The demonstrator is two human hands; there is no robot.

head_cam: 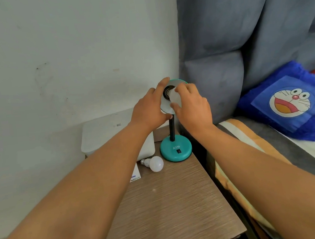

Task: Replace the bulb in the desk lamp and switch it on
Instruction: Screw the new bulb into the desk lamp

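Pale wall (51, 62) and a grey padded headboard (240, 34) formed the background; a wood-grain bedside table (170, 204) carried the work. The grip was located at the lamp shade (166, 107), which was tilted to face the camera. The bulb in the shade (174, 97) was pinched by the right hand (192, 108), thumb below and fingers above, with its screw end at the dark socket (167, 91) just behind the grip. How far the thread was seated could not be told, as the fingers covered part of the bulb. The shade's rim was clasped by the left hand (148, 112), index finger along the top edge and thumb at the lower edge; most of the shade's left side was hidden by that hand.

Directly below the grip the black stem (171, 129) ran down to the teal base (176, 149), marked ATN, with a small black switch (178, 151) on its front. A spare bulb (154, 163) lay on its side on the table, below and left of the grip, just beside the base. A small card (135, 174) near it was partly covered by the left forearm; its print was too blurred to read. A white box (115, 135) stood below-left of the grip against the wall, also partly hidden by the forearm. Well to the right of the grip, a blue cartoon pillow (289, 102) lay on the bed (271, 147), cut off by the frame edge.
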